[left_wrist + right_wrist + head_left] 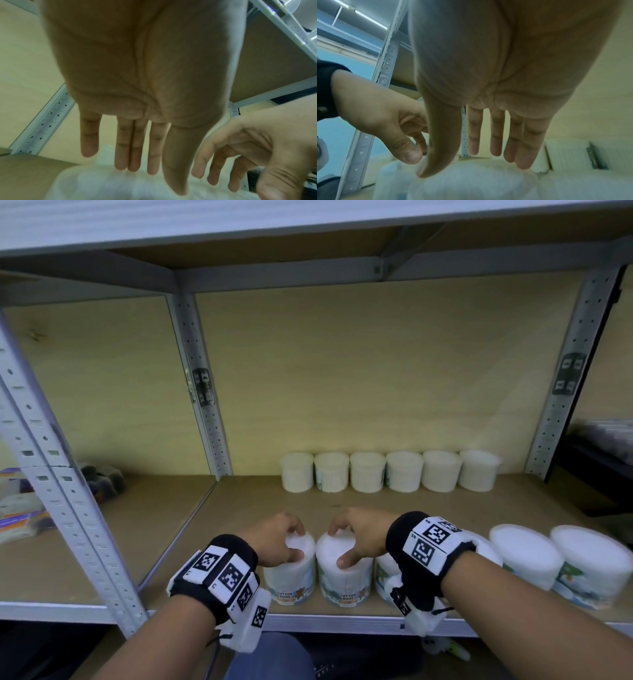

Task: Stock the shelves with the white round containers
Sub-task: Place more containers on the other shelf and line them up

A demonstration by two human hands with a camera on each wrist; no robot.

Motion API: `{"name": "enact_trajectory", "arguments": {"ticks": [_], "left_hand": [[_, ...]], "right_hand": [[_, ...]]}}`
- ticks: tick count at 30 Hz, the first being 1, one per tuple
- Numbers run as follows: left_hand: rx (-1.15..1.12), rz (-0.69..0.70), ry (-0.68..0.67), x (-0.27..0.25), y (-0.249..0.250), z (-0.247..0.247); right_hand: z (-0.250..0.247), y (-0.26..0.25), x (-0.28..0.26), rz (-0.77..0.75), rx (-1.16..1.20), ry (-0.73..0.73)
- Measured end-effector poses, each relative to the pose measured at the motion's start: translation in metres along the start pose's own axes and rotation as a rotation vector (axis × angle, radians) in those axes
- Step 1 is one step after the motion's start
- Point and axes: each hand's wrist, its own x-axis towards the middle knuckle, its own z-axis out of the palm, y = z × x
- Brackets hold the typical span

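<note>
White round plastic containers, "COTTON BUDS" labels, standing upright on the brown board shelf point(239, 498) of a grey metal rack. Two stand side by side at the near edge, just left of centre: left container point(291, 568) and right container point(344, 571), nearly touching.

Left hand point(274, 537) on top of left container; thumb on the near part of the lid, fingers reaching over the far rim. In the left wrist view the fingers point(126, 148) run fairly straight, three pressed together, little finger apart, tips at the blurred white lid. A firm grip cannot be told.

Right hand point(358, 534) on top of right container in the same manner; thumb on the lid's near part, fingers at the far rim. Right wrist view shows fingers point(496, 139) straight and slightly spread, thumb curving down to the lid.

Far row of six like containers point(387, 472) against the back panel. Two more containers point(555, 559) near right; another is partly hidden behind the right wrist. Blurred packets point(24, 508) in the left bay.
</note>
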Motion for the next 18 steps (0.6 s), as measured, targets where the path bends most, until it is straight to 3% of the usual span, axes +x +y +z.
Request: {"name": "enact_trajectory", "arguments": {"ticks": [7, 14, 18], "left_hand": [[-0.144, 0.095, 0.082, 0.023, 0.031, -0.033], [-0.222, 0.225, 0.236, 0.074, 0.093, -0.052], [-0.247, 0.258, 0.219, 0.110, 0.130, -0.051]], "right_hand": [[-0.048, 0.038, -0.008, 0.074, 0.049, 0.100], [-0.110, 0.114, -0.034, 0.216, -0.026, 0.226], [-0.131, 0.166, -0.050, 0.323, -0.045, 0.259]]}}
